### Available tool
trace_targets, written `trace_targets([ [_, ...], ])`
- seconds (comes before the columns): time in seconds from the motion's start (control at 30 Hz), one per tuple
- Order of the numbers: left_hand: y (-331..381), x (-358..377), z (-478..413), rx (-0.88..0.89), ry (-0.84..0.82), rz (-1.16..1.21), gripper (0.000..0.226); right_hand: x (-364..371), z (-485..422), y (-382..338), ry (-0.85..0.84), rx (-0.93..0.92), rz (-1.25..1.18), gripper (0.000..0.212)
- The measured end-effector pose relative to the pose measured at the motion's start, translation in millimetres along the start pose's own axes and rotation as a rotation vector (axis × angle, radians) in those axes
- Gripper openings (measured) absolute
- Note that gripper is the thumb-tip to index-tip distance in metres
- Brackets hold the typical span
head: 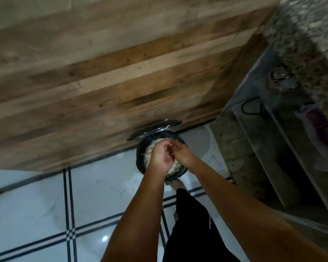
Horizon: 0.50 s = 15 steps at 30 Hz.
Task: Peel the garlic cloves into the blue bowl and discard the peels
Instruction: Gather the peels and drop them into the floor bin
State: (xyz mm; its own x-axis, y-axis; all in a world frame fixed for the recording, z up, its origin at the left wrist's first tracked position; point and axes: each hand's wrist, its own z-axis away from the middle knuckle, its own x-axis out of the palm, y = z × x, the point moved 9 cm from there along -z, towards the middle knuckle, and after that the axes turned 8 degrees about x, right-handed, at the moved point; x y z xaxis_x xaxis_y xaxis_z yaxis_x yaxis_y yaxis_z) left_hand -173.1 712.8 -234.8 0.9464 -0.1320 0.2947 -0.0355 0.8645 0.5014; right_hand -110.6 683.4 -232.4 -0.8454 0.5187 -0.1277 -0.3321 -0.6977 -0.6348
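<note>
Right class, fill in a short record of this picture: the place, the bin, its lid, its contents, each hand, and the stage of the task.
place: white tiled floor meeting a wood-look wall
bin: black round bin on the floor by the wall
lid: lid raised
contents: pale papery peels heaped inside
left hand: left hand over the bin, fingers curled; too blurred to tell whether it holds anything
right hand: right hand touching the left hand
stage: apparently discarding peels

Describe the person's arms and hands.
The left arm and right arm are bare, with no sleeves, watch or bands in view. The left hand and right hand wear no gloves; blur hides any rings. Black legwear with a thin white stripe shows below.
</note>
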Motion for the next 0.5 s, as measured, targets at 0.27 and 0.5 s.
trace_targets([
  [0.27,8.2,86.4,96.8,0.231,-0.187,-0.196,0.029,-125.2,122.2,-11.3,0.175,-0.102,-0.848,0.019],
  [0.5,-81.4,241.6,225.2,0.273,-0.588,-0.444,0.016,-286.6,282.8,35.2,0.557,-0.38,-1.2,0.01],
])
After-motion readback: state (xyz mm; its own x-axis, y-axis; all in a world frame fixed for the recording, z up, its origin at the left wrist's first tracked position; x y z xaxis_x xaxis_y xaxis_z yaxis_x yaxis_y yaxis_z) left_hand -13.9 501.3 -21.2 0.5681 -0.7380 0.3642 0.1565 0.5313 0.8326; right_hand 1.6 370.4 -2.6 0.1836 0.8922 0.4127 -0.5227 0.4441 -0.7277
